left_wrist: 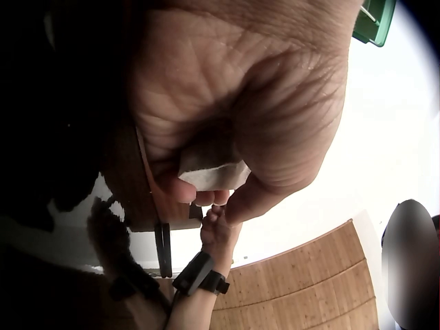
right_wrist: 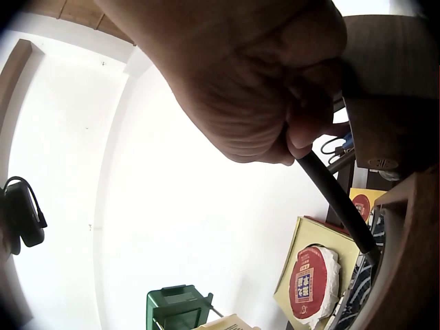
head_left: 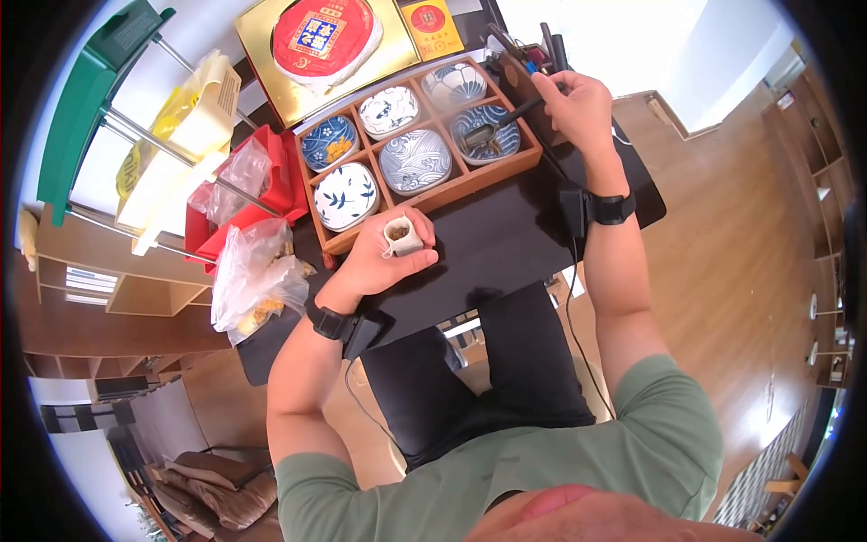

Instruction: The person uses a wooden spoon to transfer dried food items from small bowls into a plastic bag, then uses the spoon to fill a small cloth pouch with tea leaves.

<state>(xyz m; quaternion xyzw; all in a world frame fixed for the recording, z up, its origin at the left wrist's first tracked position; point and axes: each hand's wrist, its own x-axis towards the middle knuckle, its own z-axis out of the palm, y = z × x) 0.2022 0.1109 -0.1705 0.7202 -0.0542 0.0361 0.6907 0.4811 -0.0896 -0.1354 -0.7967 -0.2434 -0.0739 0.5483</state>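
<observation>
In the head view my left hand (head_left: 370,257) holds a small white tea bag (head_left: 403,237) upright near the tray's front edge, its open mouth showing brown bits inside. The left wrist view shows the pale bag (left_wrist: 214,176) between curled fingers and thumb. My right hand (head_left: 580,110) grips the black handle (right_wrist: 335,198) of a scoop, whose dark head (head_left: 479,135) is over the blue wave-patterned dish (head_left: 506,149). That dish sits in the front right compartment of a wooden divided tray (head_left: 470,191). Several other patterned dishes, among them a leaf-patterned one (head_left: 345,197), fill the remaining compartments.
Behind the tray lies a round red-wrapped tea cake (head_left: 327,41) on a gold box (head_left: 257,54), beside a small yellow box (head_left: 435,32). A dark holder with tools (head_left: 533,68) stands at right. Plastic bags (head_left: 257,280) and a red bin (head_left: 289,163) are at left.
</observation>
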